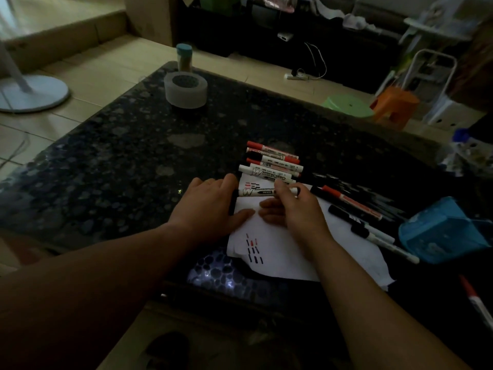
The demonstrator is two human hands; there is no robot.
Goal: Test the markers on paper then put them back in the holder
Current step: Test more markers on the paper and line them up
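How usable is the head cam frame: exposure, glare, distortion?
Head view: badly underexposed, and the room behind is murky. The white paper is the brightest thing and its red and black test strokes read clearly. A bluish glare patch sits on the table at its near edge, just left of the paper. Wide-angle bowing curves the table's edges. Print on the marker over the paper is legible.

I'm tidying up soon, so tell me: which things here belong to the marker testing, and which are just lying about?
In use: held marker, paper, marker row, loose markers, blue holder.
Lying about: grey ring, blue-lidded jar, green stool, orange stool.
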